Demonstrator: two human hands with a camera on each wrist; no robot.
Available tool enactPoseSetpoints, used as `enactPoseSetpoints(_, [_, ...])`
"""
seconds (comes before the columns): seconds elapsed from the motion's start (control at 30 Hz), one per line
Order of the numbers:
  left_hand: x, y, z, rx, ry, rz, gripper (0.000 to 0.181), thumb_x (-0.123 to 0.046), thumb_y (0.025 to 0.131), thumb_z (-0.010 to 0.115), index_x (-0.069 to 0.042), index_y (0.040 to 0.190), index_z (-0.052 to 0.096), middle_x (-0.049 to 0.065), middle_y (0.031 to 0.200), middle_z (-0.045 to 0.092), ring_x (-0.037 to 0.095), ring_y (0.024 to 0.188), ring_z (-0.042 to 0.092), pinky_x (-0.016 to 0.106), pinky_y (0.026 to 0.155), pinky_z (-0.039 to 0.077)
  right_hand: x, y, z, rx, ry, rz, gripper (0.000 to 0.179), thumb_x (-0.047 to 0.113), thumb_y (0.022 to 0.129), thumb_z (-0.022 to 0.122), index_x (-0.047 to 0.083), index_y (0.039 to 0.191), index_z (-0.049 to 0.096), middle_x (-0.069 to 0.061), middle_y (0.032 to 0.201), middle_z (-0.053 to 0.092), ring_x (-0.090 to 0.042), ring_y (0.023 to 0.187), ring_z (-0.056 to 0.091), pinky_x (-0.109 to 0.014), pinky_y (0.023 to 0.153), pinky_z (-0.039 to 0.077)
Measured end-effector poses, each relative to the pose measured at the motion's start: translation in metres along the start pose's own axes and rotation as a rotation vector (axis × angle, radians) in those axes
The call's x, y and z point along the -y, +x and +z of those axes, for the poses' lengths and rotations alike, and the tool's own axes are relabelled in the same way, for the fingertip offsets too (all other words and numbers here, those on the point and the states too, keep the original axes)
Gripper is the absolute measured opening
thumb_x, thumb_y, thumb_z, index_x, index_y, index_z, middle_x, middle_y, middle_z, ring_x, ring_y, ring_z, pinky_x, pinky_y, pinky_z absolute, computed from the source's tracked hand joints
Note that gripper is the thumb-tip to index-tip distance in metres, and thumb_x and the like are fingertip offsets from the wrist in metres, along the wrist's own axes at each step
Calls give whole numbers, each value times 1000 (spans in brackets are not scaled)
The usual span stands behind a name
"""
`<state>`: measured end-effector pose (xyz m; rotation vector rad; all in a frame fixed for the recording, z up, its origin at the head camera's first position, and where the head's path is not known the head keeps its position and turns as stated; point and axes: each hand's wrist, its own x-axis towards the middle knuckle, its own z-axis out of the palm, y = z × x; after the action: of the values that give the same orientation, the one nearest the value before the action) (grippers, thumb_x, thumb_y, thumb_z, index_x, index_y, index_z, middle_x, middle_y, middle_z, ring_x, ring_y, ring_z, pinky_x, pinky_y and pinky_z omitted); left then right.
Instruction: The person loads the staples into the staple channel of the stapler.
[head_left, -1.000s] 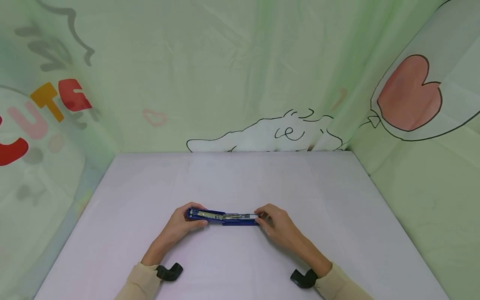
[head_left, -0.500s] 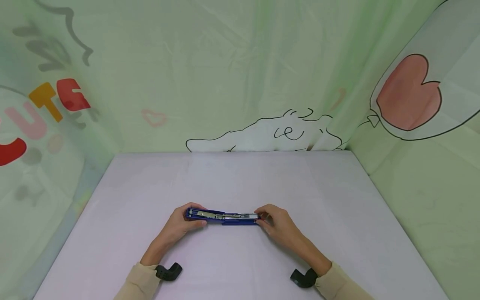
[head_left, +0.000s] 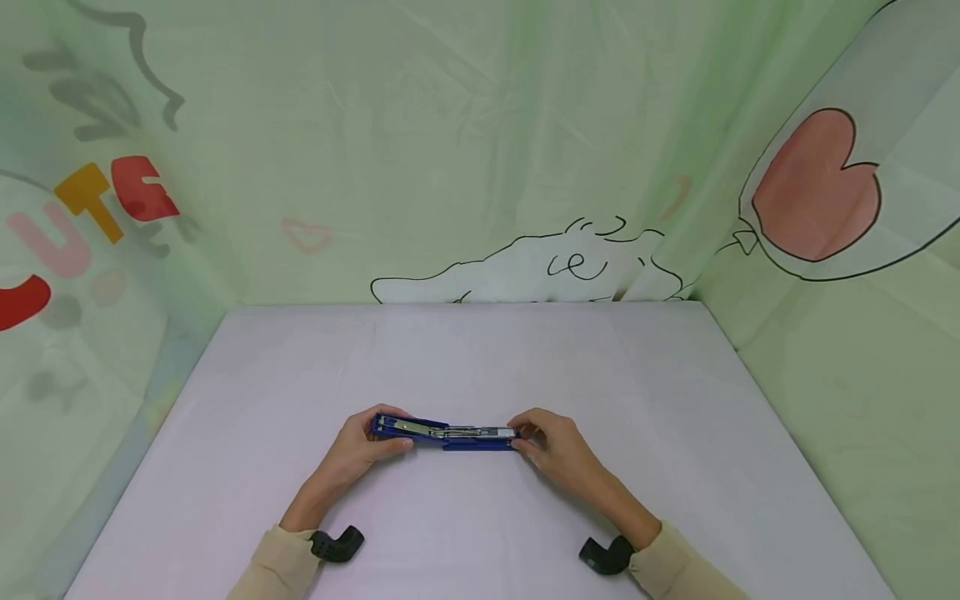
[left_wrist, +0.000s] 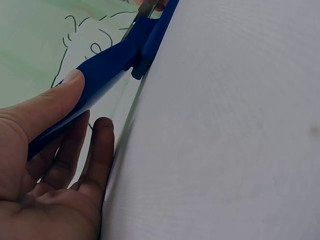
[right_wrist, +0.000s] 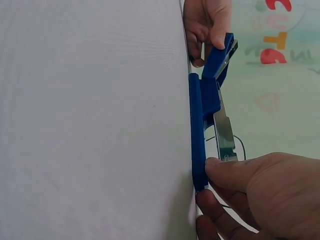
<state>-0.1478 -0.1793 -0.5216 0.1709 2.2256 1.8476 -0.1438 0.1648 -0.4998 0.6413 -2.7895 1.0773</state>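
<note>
A blue stapler (head_left: 480, 445) lies spread wide open on the table, its top cover swung back to the left and the metal staple channel (right_wrist: 224, 131) exposed. My left hand (head_left: 369, 442) grips the raised cover, thumb on its near side and fingers behind, as the left wrist view shows. With thumb and fingertips my right hand (head_left: 557, 448) pinches the right end of the base (right_wrist: 199, 135). In the right wrist view the thumb presses close to the base's end below the channel. Whether any staples sit in the channel is too small to tell.
The white-covered table (head_left: 480, 358) reaches back to a pale green printed curtain (head_left: 420, 150), which also closes in both sides. A black curved wrist mount (head_left: 339, 544) sits at the left cuff, another black mount (head_left: 606, 556) at the right.
Hardly anything differs: both hands keep their hold on the stapler, and it stays in place. The whole head view has shifted a few pixels.
</note>
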Motion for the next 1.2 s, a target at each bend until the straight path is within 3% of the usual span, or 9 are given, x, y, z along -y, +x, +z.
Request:
enactPoseSetpoints(0.13, [-1, -1, 2, -1, -14, 43, 47, -15, 88, 88, -3, 129, 69, 23, 126, 73, 7, 99, 65, 18, 85, 53, -3, 0, 0, -1, 3, -2, 26, 1, 87, 84, 12, 109, 76, 2, 94, 75, -9, 87, 67, -32, 81, 59])
enactPoseSetpoints(0.3, [-2, -2, 5, -9, -31, 72, 46, -16, 88, 88, -4, 128, 70, 19, 126, 74, 6, 101, 68, 17, 86, 55, -4, 0, 0, 5, 16, 1, 25, 1, 87, 84, 12, 108, 77, 3, 92, 75, -8, 85, 65, -30, 80, 57])
enactPoseSetpoints(0.53, [-7, -4, 9, -23, 12, 102, 42, -20, 89, 86, -8, 127, 72, 13, 125, 76, 5, 106, 72, 16, 91, 56, -4, 1, -1, 13, 11, 6, 25, 2, 87, 84, 13, 108, 76, 5, 91, 74, -7, 85, 64, -28, 80, 57])
enactPoseSetpoints(0.9, [-19, -3, 20, -28, 61, 198, 37, -16, 91, 84, -6, 125, 73, 17, 121, 76, 3, 101, 72, 19, 90, 58, -4, 1, -1, 26, 19, 27, 24, 2, 88, 84, 13, 108, 77, 4, 91, 73, -7, 86, 64, -27, 79, 57])
enactPoseSetpoints(1.07, [-23, -3, 24, -41, 83, 214, 33, -16, 92, 83, -8, 122, 74, 15, 116, 78, 3, 97, 72, 18, 88, 58, -4, 2, -1, 41, 16, 32, 23, 3, 89, 83, 11, 109, 76, 3, 92, 74, -8, 86, 63, -27, 79, 57])
enactPoseSetpoints(1.2, [-25, -3, 26, -32, 79, 222, 33, -15, 92, 83, -7, 123, 73, 15, 119, 77, 3, 103, 72, 18, 93, 58, -4, 4, -2, 48, 10, 23, 22, 3, 88, 84, 11, 108, 77, 4, 91, 74, -7, 85, 62, -26, 79, 56])
